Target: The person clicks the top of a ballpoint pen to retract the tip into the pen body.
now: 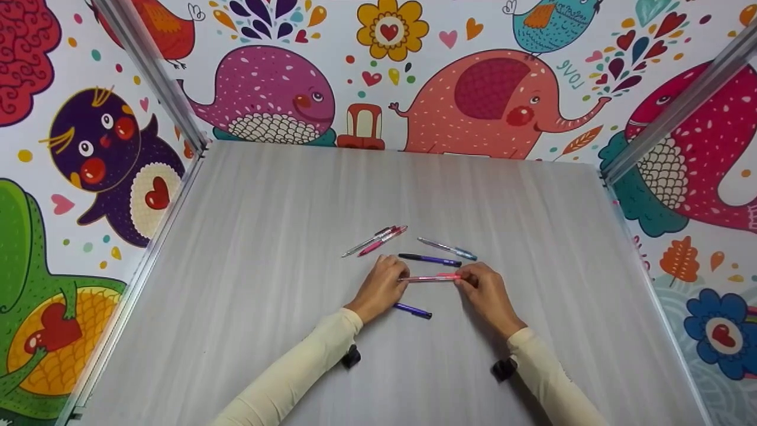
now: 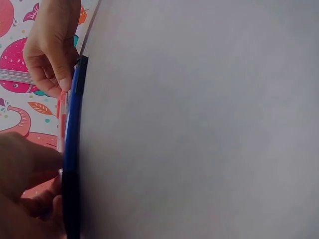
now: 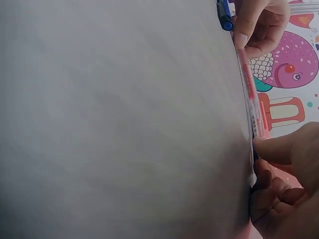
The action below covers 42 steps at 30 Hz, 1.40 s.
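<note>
1. The pink pen [image 1: 430,278] is stretched sideways between the hands, over the middle of the surface [image 1: 266,296]. Whether it touches the surface is unclear.
2. The left hand [image 1: 381,284] pinches its left end between thumb and fingers; the right hand [image 1: 486,293] likewise pinches the clip end, fingers closed up small.
3. Held only near its ends, the pen could twist or slip if either pinch loosened or the hands pulled unevenly.
4. The far blue pen [image 1: 430,259] lies just beyond; a forward push of the knuckles might roll it into the clear pen [image 1: 447,248].
5. The near blue pen [image 1: 414,311] could be swept aside by the left wrist, being beside it.
6. Hidden: the pink pen's left tip and the near blue pen's left end. The left wrist view blurs and crops its own hand.
</note>
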Tool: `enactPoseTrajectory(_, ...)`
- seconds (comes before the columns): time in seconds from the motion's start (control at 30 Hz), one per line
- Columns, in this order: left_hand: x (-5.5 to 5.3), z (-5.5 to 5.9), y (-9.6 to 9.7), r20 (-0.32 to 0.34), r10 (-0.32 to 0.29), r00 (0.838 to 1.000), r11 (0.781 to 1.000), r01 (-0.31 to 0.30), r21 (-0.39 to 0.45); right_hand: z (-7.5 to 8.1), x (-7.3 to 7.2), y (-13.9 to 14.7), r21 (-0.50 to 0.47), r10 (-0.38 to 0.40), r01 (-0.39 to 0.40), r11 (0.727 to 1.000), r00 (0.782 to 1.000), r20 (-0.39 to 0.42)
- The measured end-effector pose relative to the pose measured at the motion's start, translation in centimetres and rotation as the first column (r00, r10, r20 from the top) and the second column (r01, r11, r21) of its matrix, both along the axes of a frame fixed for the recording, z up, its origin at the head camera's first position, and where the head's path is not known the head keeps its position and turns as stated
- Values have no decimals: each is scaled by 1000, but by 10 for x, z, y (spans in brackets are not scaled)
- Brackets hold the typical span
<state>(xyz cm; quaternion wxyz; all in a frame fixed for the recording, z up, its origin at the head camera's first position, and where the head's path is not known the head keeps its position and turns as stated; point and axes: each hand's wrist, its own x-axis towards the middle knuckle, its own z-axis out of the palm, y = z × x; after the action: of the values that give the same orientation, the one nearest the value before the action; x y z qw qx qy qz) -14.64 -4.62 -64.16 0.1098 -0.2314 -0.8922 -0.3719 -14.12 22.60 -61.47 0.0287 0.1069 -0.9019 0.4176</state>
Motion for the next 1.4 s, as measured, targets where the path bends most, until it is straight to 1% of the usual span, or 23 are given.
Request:
enactPoseTrajectory(0.1, -5, -16, 0, -5, 11, 1000, 1000, -11, 0, 1, 1, 0, 4, 11, -11, 1000, 1000, 6)
enactPoseTrajectory(0.17, -5, -17, -1, -8, 18, 1000, 1000, -18, -10, 2, 1, -1, 1, 20, -20, 1000, 1000, 7)
enactPoseTrajectory(0.2, -5, -16, -3, -6, 22, 1000, 1000, -22, -3, 3, 2, -1, 1, 24, -24, 1000, 1000, 6)
enactPoseTrajectory(0.33, 4, 8, -11, -18, 36, 999, 999, -35, 26, 5, 3, -4, -9, 33, -33, 999, 999, -12)
enactPoseTrajectory(0.43, 9, 29, -17, -55, 71, 996, 997, -71, -1, 7, 2, -7, -21, 31, -32, 999, 999, -30)
enactPoseTrajectory(0.53, 9, 36, -23, -82, 135, 987, 990, -138, -31, 8, 0, -11, -35, 34, -36, 999, 998, -51)
enactPoseTrajectory(0.63, 5, 35, -28, -118, 205, 972, 974, -214, -74, 9, -1, -15, -41, 41, -45, 998, 996, -81)
enactPoseTrajectory(0.73, 1, 32, -33, -156, 256, 954, 953, -276, -127, 9, -3, -19, -42, 56, -61, 997, 991, -123)
enactPoseTrajectory(0.83, -3, 30, -36, -200, 274, 941, 934, -310, -177, 9, -4, -22, -47, 68, -76, 996, 985, -157)
enactPoseTrajectory(1.0, -8, 28, -40, -248, 283, 926, 916, -338, -214, 10, -5, -28, -60, 73, -82, 995, 987, -144)
enactPoseTrajectory(1.1, -12, 27, -41, -241, 290, 926, 911, -345, -229, 10, -5, -31, -63, 81, -90, 994, 987, -138)
enactPoseTrajectory(1.3, -17, 24, -44, -202, 293, 935, 901, -340, -269, 11, -4, -33, -68, 101, -112, 991, 984, -150)
enactPoseTrajectory(1.4, -18, 22, -46, -198, 293, 935, 897, -340, -282, 11, -5, -33, -69, 108, -119, 991, 983, -146)
